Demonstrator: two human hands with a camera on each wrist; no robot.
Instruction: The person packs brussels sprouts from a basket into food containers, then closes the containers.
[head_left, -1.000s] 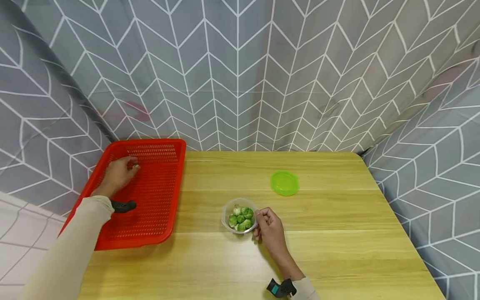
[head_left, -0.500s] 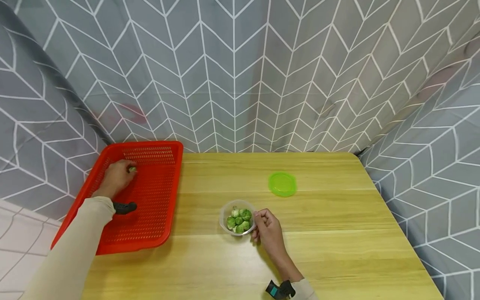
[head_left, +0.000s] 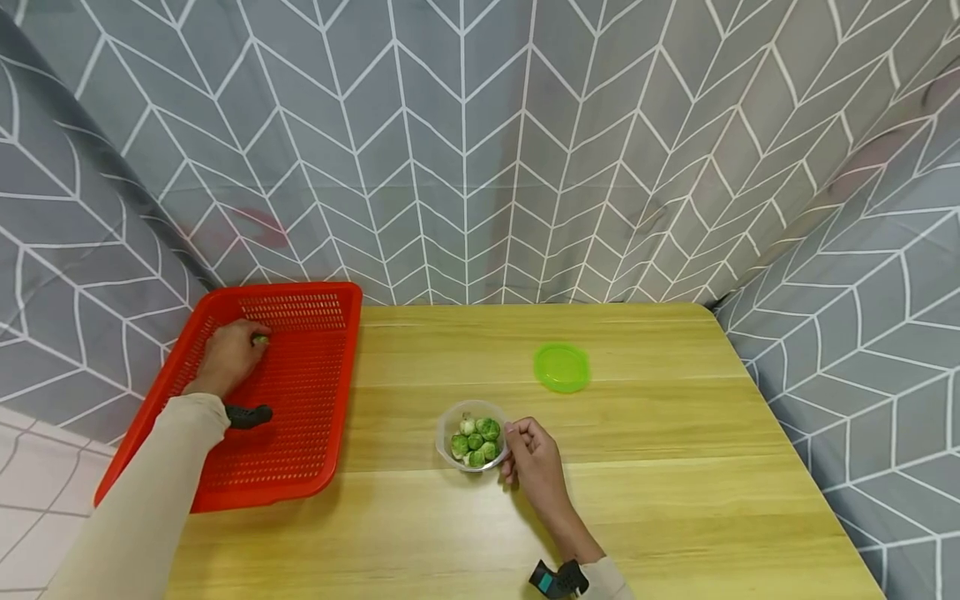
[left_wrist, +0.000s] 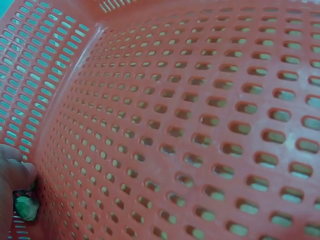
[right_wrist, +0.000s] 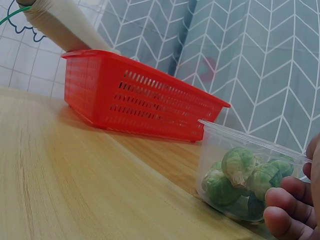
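My left hand (head_left: 227, 354) is inside the red plastic basket (head_left: 349, 379), near its far left part. Between thumb and fingers it pinches a Brussels sprout (left_wrist: 26, 208), mostly covered by the hand in the head view. On the table, a clear round plastic container (head_left: 444, 437) holds several green Brussels sprouts (head_left: 476, 442). My right hand (head_left: 538, 467) grips that container's right edge, thumb at the rim and fingers along the outer wall, as the right wrist view (right_wrist: 287, 220) also shows in part.
A green lid (head_left: 562, 367) lies flat on the wooden table (head_left: 675, 433), beyond the container and to its right. Grey patterned curtains (head_left: 465, 167) stand behind the table and at both sides. The basket's slotted walls rise around my left hand.
The head view has shifted slightly, moving everything a little to the left. My left hand stays in the basket, with its sprout briefly showing more. My right hand keeps its hold on the container.
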